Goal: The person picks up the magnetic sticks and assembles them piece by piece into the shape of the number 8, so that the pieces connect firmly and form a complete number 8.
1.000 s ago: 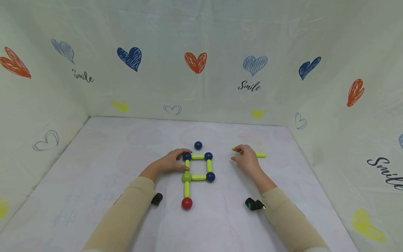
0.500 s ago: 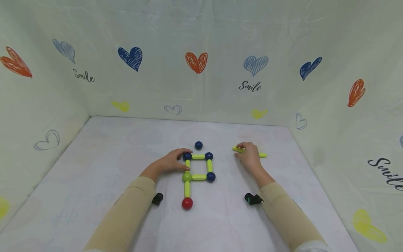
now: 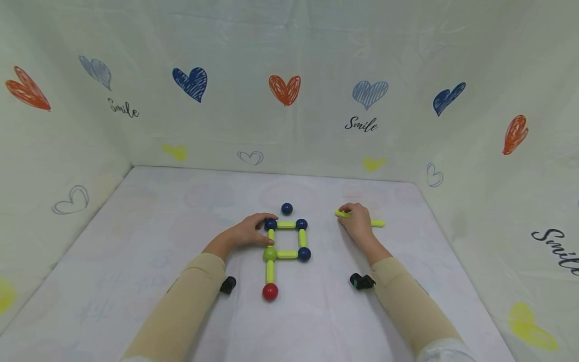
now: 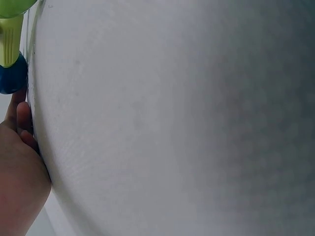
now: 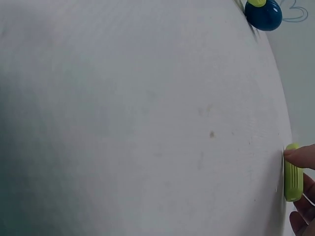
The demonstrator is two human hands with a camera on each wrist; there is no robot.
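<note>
A flat frame of balls and yellow-green sticks [image 3: 287, 255] lies on the table: a square with blue balls [image 3: 304, 254] at three corners and a green ball [image 3: 270, 255] at the near-left one. From that corner a stick runs down to a red ball [image 3: 270, 291]. My left hand [image 3: 246, 231] holds the frame's left side, index finger at the far-left blue ball [image 3: 271, 224], thumb on the stick below. Out to the right, my right hand [image 3: 356, 222] pinches a loose yellow-green stick [image 5: 294, 182] between thumb and fingers. That stick is low at the table surface.
One loose blue ball [image 3: 287, 208] sits just beyond the frame. Another yellow-green stick [image 3: 378, 223] lies right of my right hand, partly hidden by it. A white curtain [image 3: 289, 136] printed with hearts stands behind the table. Black devices [image 3: 362, 281] show at both wrists.
My right hand has reached slightly right and away, and its fingers have come down onto the loose stick and pinched it. My left hand stays on the frame.
</note>
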